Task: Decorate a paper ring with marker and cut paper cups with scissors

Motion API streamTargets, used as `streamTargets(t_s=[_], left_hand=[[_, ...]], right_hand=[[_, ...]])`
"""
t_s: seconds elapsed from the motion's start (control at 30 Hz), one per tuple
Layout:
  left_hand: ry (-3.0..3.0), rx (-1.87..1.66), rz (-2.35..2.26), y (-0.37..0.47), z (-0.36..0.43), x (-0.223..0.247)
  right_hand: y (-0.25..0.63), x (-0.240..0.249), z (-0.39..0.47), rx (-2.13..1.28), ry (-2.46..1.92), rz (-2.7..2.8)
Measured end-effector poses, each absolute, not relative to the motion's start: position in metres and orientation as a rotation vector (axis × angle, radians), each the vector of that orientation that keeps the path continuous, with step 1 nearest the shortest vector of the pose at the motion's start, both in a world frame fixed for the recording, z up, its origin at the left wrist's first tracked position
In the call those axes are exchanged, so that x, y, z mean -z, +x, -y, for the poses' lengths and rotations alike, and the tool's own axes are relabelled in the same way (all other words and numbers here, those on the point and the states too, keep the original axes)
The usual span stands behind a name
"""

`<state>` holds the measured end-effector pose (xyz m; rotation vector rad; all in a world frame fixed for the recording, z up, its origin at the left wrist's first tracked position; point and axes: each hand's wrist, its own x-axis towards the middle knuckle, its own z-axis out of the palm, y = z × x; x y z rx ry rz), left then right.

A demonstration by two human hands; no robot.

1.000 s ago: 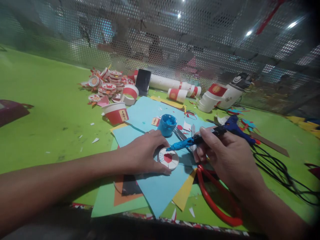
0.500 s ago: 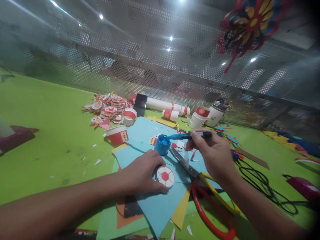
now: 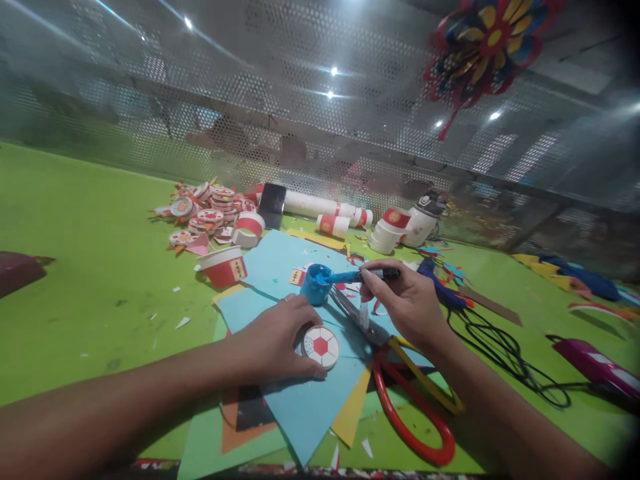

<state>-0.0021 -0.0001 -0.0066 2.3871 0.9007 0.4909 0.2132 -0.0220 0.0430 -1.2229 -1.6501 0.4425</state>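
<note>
Left hand [image 3: 273,340]: fingers gripping disc [image 3: 321,347]. Right hand [image 3: 413,307]: fingers gripping pen [image 3: 345,277], tip at jar [image 3: 315,291]. Apparent step: paint pickup. Next move likely needs light tip, steady disc.

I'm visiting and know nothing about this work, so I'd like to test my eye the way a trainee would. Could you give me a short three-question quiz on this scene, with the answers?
1. Multiple choice: what does the left hand hold?
a) a black phone
b) a round white disc with a red centre
c) a paper cup

2. True or false: the scissors have one red handle and one yellow handle.

3. Fill in the colour: the right hand holds a pen-like tool whose ____-coated end is at the mouth of a small pot.

Key: 1 b; 2 true; 3 blue.
</note>
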Motion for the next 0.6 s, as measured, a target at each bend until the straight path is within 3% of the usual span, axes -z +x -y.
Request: streamTargets(t_s=[0.6], left_hand=[[2.384, -0.508, -0.878, -0.003, -0.001, 0.008]], right_hand=[[0.228, -0.065, 0.035, -0.349, -1.212, 1.536]])
